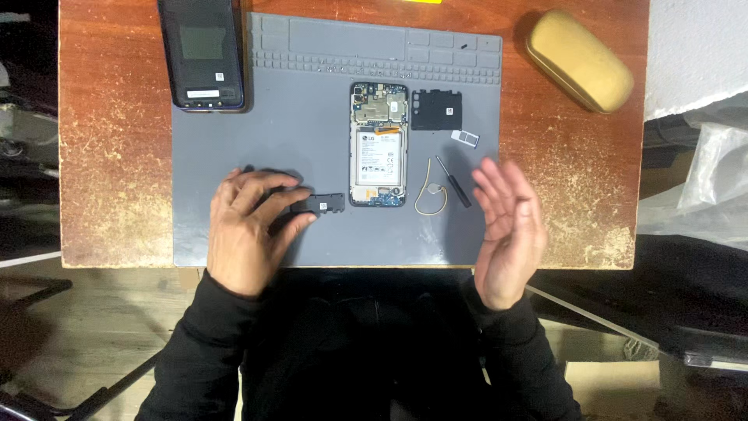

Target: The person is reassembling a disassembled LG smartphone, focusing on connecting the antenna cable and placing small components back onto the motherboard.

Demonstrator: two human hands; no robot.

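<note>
Black plastic cover lies crosswise under the left hand's fingertips, pinched at its left end near the mat's front edge. Its long axis points right at the opened phone, just beside it. Right hand hovers open, empty, beyond the screwdriver.

Grey mat, gold case, black cover.

One head-worn view only, looking almost straight down from above onto the tabletop, fairly near, far edge at the frame's top, own dark sleeves and lap along the bottom, floor at both sides.
</note>
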